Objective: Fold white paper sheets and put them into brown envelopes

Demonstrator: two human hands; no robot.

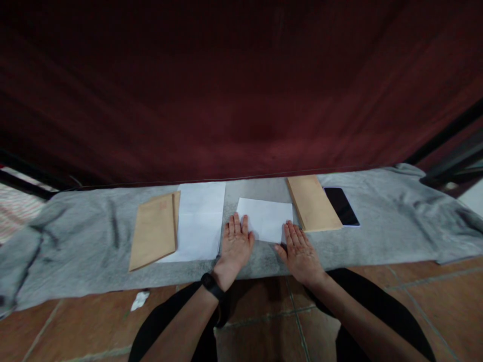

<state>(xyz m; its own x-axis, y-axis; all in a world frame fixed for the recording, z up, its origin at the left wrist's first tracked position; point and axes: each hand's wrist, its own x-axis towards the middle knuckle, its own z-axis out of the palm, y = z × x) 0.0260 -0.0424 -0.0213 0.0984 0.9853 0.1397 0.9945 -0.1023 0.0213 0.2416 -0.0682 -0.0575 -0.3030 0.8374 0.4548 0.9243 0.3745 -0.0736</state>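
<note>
Uneven pressure from the left hand (237,242) or right hand (302,254) could skew the white rectangular paper (266,218) on the grey fabric cloth (388,216). Hands: apart, palms down, fingers extended, touching its near corners, gripping nothing. Paper location: centre, left of the brown paper envelopes (317,206).

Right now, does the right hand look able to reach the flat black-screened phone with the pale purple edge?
Likely yes. The right hand rests on the white paper rectangle; only a flat brown-paper envelope stack lies partway between, and the phone looks largely uncovered.
</note>
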